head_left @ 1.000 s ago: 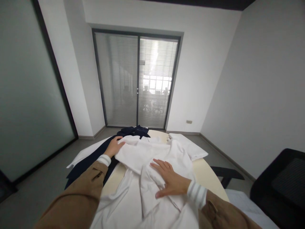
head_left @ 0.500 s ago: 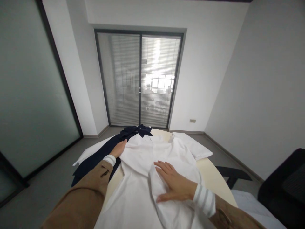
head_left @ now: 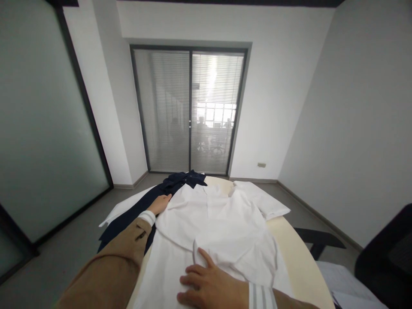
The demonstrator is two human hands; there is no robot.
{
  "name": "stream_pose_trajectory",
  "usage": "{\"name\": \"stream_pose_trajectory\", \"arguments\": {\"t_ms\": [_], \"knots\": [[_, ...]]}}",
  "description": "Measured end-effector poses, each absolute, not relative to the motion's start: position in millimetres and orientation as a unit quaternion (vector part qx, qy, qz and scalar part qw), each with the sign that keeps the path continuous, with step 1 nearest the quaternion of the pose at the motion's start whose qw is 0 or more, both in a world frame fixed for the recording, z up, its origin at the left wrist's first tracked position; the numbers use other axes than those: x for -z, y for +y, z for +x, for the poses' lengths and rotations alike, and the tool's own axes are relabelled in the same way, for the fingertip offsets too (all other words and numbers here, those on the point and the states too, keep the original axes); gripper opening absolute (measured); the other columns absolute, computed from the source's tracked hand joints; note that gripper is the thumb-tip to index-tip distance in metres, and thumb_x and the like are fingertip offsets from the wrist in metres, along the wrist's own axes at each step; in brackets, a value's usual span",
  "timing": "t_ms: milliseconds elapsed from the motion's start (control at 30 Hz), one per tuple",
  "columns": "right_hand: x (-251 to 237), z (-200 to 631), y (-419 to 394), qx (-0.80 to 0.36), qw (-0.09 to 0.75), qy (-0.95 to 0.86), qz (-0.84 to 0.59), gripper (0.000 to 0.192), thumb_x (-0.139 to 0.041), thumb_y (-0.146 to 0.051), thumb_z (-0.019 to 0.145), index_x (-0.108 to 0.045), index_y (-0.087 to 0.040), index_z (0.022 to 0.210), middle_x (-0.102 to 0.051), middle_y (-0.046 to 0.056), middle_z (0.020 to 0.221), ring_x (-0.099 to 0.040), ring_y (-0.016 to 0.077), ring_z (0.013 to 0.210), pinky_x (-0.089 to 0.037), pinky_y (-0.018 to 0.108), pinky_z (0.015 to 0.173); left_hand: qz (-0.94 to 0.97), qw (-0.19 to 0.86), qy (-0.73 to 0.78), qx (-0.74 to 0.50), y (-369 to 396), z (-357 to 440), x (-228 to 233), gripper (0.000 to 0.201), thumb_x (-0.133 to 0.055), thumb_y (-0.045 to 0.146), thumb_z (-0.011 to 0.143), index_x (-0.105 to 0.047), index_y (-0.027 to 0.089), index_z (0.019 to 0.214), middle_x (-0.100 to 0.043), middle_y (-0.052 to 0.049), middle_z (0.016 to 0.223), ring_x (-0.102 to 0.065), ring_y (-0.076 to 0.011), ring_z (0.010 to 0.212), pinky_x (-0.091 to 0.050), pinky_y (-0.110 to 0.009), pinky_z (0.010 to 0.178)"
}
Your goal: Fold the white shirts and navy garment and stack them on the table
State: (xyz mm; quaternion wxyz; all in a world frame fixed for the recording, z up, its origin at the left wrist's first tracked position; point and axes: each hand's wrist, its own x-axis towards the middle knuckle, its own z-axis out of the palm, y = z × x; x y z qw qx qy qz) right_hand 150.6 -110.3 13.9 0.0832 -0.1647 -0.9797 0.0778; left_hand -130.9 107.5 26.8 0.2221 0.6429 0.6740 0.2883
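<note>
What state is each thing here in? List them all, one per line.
White shirt: spread on the table, creased and partly folded
Left hand: at the shirt's left edge, grip unclear
Right hand: over the shirt's near part, fingers spread
Navy garment: draped lengthwise, rumpled at its far end
Table: partly covered by clothes
Venetian blinds: lowered
Office chair: upright, partly out of frame

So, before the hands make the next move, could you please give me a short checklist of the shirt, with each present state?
1. Left hand at the shirt's edge: ok.
2. Its grip on the cloth: cannot tell; fingertips partly hidden.
3. Right hand over the lower part of the shirt: ok.
4. Cloth smooth: not ok; creases, and a raised fold by the right thumb.
5. Navy garment well apart from the shirt: not ok; it lies right alongside.
</note>
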Motion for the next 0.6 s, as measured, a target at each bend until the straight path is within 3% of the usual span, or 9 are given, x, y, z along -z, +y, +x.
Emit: {"name": "stream_pose_trajectory", "arguments": {"t_ms": [100, 200, 333, 433, 600], "knots": [[-31.0, 153.2, -110.3, -0.138, 0.070, -0.981, -0.114, 0.025, -0.050, -0.044, 0.099, -0.062, -0.035, 0.118, -0.070, -0.001, 0.118, -0.060, 0.0196, 0.113, -0.023, 0.048, 0.115, 0.642, 0.228, 0.672, -0.288, 108.6, -125.9, -26.0, 0.027, -0.058, 0.034, 0.080, -0.074, 0.015, 0.090, -0.076, -0.013, 0.101, -0.069, -0.0291, 0.103, -0.051, -0.031, 0.087], [-53.5, 162.0, -104.9, -0.175, 0.101, -0.969, -0.145, 0.028, -0.056, -0.042, 0.093, -0.063, -0.026, 0.115, -0.071, 0.003, 0.105, -0.063, 0.0192, 0.103, -0.040, 0.033, 0.098, 0.659, 0.236, 0.653, -0.287, 106.5, -119.2, -25.5, 0.024, -0.061, 0.033, 0.079, -0.075, 0.015, 0.088, -0.077, -0.011, 0.095, -0.070, -0.0270, 0.096, -0.051, -0.029, 0.083], [-69.0, 188.7, -77.2, -0.090, 0.166, -0.892, -0.411, 0.021, -0.045, -0.025, 0.093, -0.062, -0.021, 0.104, -0.068, 0.007, 0.095, -0.062, 0.0199, 0.089, -0.044, 0.030, 0.079, 0.676, 0.220, 0.634, -0.305, 103.8, -111.8, -26.8, 0.023, -0.058, 0.034, 0.083, -0.074, 0.017, 0.086, -0.076, -0.008, 0.088, -0.070, -0.0237, 0.086, -0.050, -0.028, 0.079], [-65.4, 219.6, -47.9, -0.050, 0.124, -0.812, -0.568, 0.022, -0.042, -0.027, 0.094, -0.060, -0.021, 0.106, -0.069, 0.007, 0.090, -0.064, 0.0210, 0.081, -0.043, 0.030, 0.073, 0.654, 0.174, 0.653, -0.340, 104.8, -111.3, -29.9, 0.028, -0.051, 0.036, 0.090, -0.071, 0.018, 0.097, -0.075, -0.010, 0.095, -0.068, -0.0238, 0.092, -0.048, -0.029, 0.082], [-41.8, 262.5, -23.0, -0.052, 0.098, -0.767, -0.632, 0.040, -0.043, -0.042, 0.097, -0.051, -0.018, 0.129, -0.062, 0.016, 0.122, -0.061, 0.0280, 0.108, -0.046, 0.036, 0.085, 0.604, 0.119, 0.702, -0.358, 110.2, -116.8, -32.9, 0.037, -0.040, 0.039, 0.096, -0.064, 0.022, 0.116, -0.070, -0.013, 0.117, -0.064, -0.0273, 0.110, -0.046, -0.033, 0.091]]}}
